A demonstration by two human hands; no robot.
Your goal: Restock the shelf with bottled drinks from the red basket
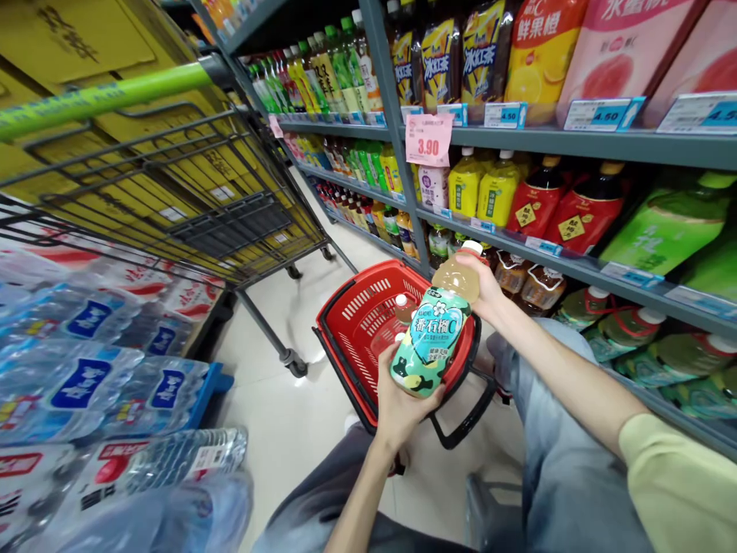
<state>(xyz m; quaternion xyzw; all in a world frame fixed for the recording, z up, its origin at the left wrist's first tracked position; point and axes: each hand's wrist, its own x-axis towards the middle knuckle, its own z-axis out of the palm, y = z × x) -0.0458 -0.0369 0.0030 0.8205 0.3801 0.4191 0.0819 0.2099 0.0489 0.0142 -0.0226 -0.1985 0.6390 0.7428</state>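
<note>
A large juice bottle [431,338] with a green label, pale yellowish drink and white cap is held tilted between both hands. My left hand [403,407] is closed round its lower end from below. Near the neck, my right hand [484,284] grips the upper part; some of its fingers are hidden behind the bottle. Directly beneath is a red shopping basket [360,296] on the floor, its black handle [469,422] folded out to the near side. Inside the basket lie bottles, one with a white cap and reddish-brown drink [404,309], partly covered by the held bottle.
Drink shelves [576,146] run along the right, with price tags and bottles on several levels. A shopping cart [173,184] with a green handle stands at the left, before yellow cartons [104,46]. Wrapped water packs [86,384] are stacked at the lower left.
</note>
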